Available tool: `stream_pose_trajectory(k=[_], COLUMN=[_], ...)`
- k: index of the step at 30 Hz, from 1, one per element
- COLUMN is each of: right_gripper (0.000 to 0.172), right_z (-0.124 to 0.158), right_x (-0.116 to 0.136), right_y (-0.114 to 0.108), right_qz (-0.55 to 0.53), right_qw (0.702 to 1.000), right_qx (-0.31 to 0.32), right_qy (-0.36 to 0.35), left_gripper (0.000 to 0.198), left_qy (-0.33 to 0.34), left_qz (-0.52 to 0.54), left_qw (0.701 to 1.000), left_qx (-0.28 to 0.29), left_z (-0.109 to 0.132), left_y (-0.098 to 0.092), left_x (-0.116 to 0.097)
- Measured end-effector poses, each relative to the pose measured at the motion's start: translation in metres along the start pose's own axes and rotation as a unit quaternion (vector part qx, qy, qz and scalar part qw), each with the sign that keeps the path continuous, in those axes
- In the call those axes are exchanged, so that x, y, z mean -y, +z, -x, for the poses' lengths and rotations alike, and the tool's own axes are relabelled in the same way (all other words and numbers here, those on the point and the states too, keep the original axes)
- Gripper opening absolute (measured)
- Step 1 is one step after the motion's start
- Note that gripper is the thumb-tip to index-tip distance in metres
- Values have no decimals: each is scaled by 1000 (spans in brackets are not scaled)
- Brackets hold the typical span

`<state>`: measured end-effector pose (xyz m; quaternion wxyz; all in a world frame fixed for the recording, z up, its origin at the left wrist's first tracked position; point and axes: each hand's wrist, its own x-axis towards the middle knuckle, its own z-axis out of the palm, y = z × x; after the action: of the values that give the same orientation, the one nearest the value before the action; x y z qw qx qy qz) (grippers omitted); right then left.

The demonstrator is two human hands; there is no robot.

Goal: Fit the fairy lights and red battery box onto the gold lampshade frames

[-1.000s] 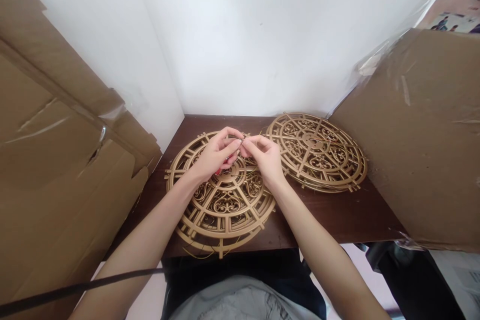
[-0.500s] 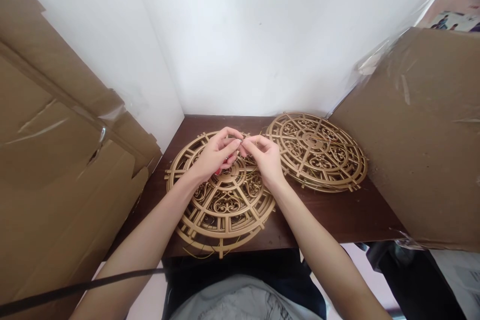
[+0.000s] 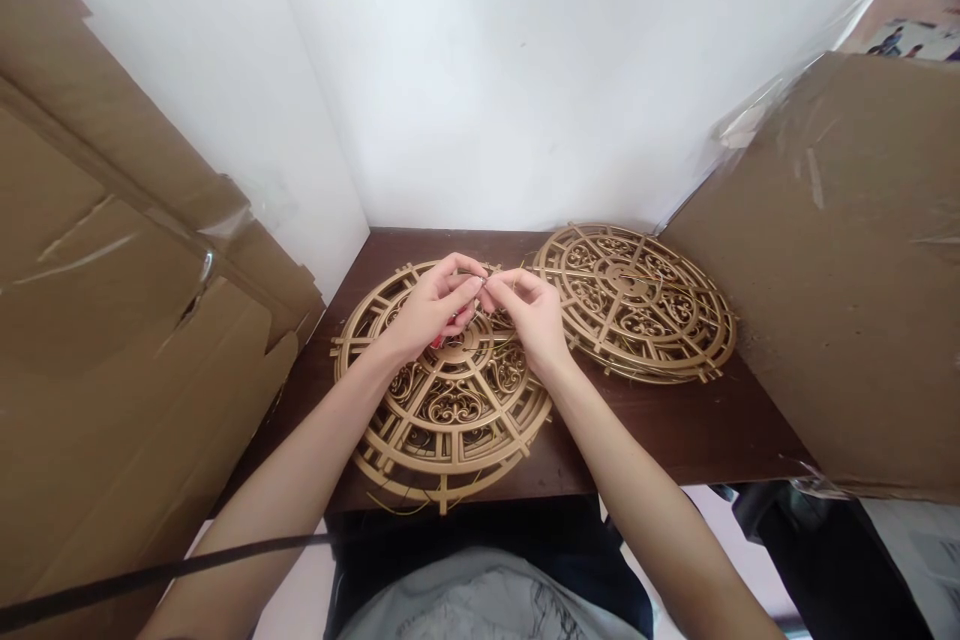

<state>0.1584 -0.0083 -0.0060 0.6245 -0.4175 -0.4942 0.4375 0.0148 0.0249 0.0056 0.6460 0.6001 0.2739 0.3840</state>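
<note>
My left hand (image 3: 433,308) and my right hand (image 3: 531,312) meet fingertip to fingertip over the left stack of gold openwork discs (image 3: 450,468). Both are closed in a pinch on something small and dark between the fingertips, too small to name. A bit of something red (image 3: 437,342) shows under the left fingers, mostly hidden by the hand. The top disc has ring and spoke bars with scrolled ornaments between them. Thin gold strands, like wire, poke out from the stack, some at its front edge and near the right fingers.
A second stack of the same gold discs (image 3: 634,305) lies at the back right of the dark brown table (image 3: 697,430). Cardboard sheets (image 3: 840,290) stand on both sides, with a white wall (image 3: 525,100) behind. A black strap (image 3: 150,575) crosses the lower left.
Hardly anything differs. Both hands keep the same pinch in the same place, with only a tiny shift of the fingertips and of the camera view.
</note>
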Motion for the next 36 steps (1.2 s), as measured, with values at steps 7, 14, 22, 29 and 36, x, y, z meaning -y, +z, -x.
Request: stream_pose_trajectory(k=[7,14,22,29,36], right_gripper=[16,18,20,15,14], right_z=[-3,-10,-10,-8,-8], right_x=[-1,-1,0,0,0], right_y=[-2,-9,-10,-10,-11], right_qz=[-21,6,23,7,9], right_qw=[999,993,996,998,997], right_qx=[-31,-116,-80,-60,-69], right_qy=[5,5,13,-2,-14], left_gripper=[18,17,15,17,18], left_qy=[2,11,12,11,-2], left_qz=[2,14,29,26,46], left_qw=[1000,1000,999,999,997], left_qx=[5,-20,-28,-26,-62], left_z=[0,-1,-2,-1,-2], left_y=[-1,-1,-3,-3,-4], left_x=[1,1,3,2,2])
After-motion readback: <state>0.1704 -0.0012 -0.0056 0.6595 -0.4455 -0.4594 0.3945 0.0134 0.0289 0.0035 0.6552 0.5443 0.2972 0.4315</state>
